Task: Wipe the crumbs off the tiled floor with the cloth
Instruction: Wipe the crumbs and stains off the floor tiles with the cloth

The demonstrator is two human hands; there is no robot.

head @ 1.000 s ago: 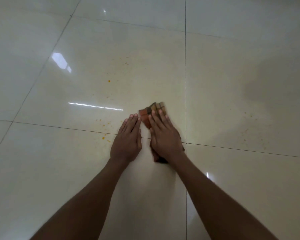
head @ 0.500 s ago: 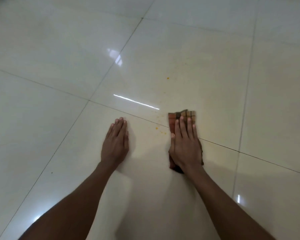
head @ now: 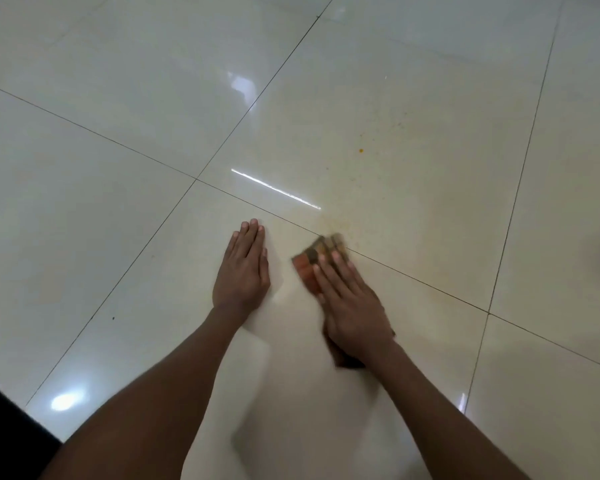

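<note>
The tiled floor [head: 413, 98] fills the view: large glossy pale tiles divided by thin dark grout lines [head: 174, 220], with bright light reflections. A surface this polished is judged slippery, so the cloth should slide with little drag and fine grains may skate ahead of it.

The left hand [head: 244, 271] lies flat on the tile as a brace, fingers straight and close together, holding nothing. The right hand [head: 352, 306] lies flat on the cloth [head: 312, 261], fingers straight and pressing down, not curled round it.

The cloth is a folded, reddish-brown checked pad, soft and light by appearance. It lies under the right palm, just beside the left hand, its far end touching a grout line. Judgement: control it by flat palm pressure over its centre; pinching 1 corner would likely unfold it.

A faint yellowish smear [head: 333, 225] lies just past the cloth. Orange crumbs [head: 361, 150] remain further out on the same tile, well apart from the cloth.

Open floor extends ahead and to the right. A dark edge [head: 0, 420] bounds the lower left corner. Grout lines may trap grains.
</note>
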